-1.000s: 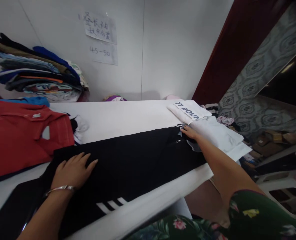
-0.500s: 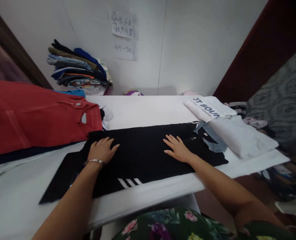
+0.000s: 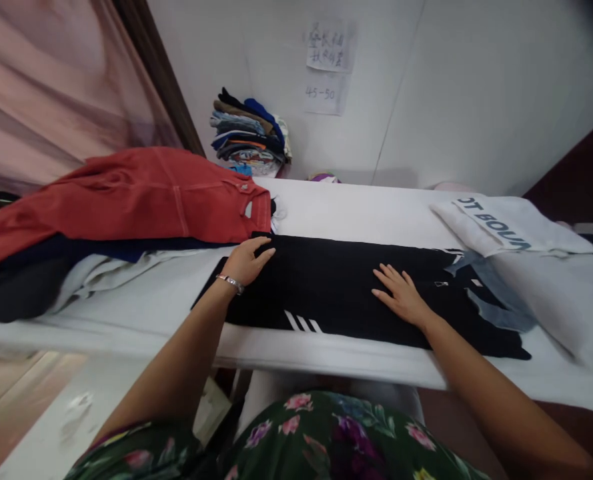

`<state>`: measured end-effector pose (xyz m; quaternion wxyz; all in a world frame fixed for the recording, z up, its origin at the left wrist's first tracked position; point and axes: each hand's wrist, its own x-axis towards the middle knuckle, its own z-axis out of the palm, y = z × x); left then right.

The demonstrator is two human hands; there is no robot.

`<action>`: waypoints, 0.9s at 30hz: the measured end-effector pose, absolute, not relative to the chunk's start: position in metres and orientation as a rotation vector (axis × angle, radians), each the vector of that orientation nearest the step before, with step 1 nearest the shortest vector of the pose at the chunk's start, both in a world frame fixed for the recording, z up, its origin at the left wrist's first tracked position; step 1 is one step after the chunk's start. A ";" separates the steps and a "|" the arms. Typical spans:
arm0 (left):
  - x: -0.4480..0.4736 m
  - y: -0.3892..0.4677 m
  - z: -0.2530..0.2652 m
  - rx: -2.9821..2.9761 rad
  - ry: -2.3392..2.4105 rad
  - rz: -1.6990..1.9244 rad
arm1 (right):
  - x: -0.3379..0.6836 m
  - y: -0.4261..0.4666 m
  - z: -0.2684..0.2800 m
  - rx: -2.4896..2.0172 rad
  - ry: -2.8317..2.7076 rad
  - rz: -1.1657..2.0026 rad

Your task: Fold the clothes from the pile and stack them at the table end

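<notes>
A black jacket (image 3: 326, 280) with white stripes lies folded into a long shape on the white table (image 3: 346, 210). Its zip pull and a grey-blue collar-like piece (image 3: 501, 293) show at the right end. My left hand (image 3: 246, 261), with a bracelet at the wrist, rests on the jacket's left end, fingers stretched toward the far corner. A dark flap of cloth sticks out left of that wrist, partly hidden by the arm. On the jacket's right half, my right hand (image 3: 401, 293) lies flat, fingers apart.
Left of the jacket lie a red garment (image 3: 176, 200) and darker and pale clothes beneath it. White folded garments (image 3: 541, 267) lie at the right. Behind the table stands a pile of folded clothes (image 3: 249, 133). Handwritten papers (image 3: 326, 67) hang on the wall.
The view has swung left. My left hand has shifted to the jacket's far left corner, and less of the dark flap shows there. My right hand stays flat on the jacket.
</notes>
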<state>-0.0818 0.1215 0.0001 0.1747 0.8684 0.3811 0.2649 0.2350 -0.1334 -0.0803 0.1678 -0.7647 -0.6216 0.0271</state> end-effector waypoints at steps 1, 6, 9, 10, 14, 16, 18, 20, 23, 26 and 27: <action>-0.092 0.116 0.002 2.463 1.100 0.784 | 0.235 -0.135 -0.080 -2.144 -1.758 0.066; -0.134 0.081 -0.017 2.545 1.131 0.905 | 0.224 -0.138 -0.069 -1.873 -1.844 0.016; -0.143 0.062 -0.034 2.623 1.100 0.925 | 0.208 -0.136 -0.060 -1.728 -1.955 0.051; -0.143 0.057 -0.039 2.653 1.085 0.915 | 0.202 -0.135 -0.058 -1.692 -1.987 0.065; -0.135 0.052 -0.045 2.757 1.026 0.844 | 0.179 -0.130 -0.051 -1.610 -2.078 0.107; -0.130 0.055 -0.045 2.801 1.015 0.782 | 0.173 -0.128 -0.052 -1.606 -2.095 0.128; -0.126 0.061 -0.045 2.839 1.008 0.709 | 0.169 -0.127 -0.056 -1.633 -2.092 0.149; -0.123 0.065 -0.046 2.866 1.011 0.641 | 0.167 -0.126 -0.062 -1.676 -2.088 0.164; -0.120 0.071 -0.045 2.882 1.037 0.574 | 0.166 -0.126 -0.069 -1.722 -2.083 0.165; -0.117 0.075 -0.040 2.881 1.048 0.565 | 0.165 -0.125 -0.070 -1.736 -2.055 0.134; -0.116 0.076 -0.039 2.879 1.046 0.570 | 0.165 -0.125 -0.070 -1.738 -2.045 0.124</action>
